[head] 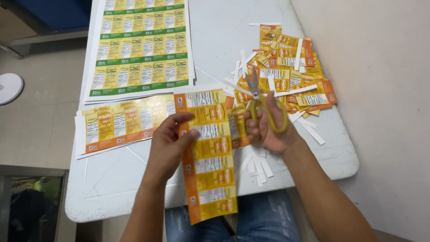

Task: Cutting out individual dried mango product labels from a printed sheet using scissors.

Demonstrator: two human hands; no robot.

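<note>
The left hand (172,139) pinches a long strip of orange labels (209,157) over the white table (112,188), while the right hand (268,127) grips yellow scissors (259,101) beside a pile of cut labels (291,76).

Long orange-yellow label strip (209,157) upright over table edge; yellow-handled scissors (260,105) alongside.

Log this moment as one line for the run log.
left hand: holds label strip | right hand: holds yellow scissors, blades closed | cut labels pile on white table
</note>
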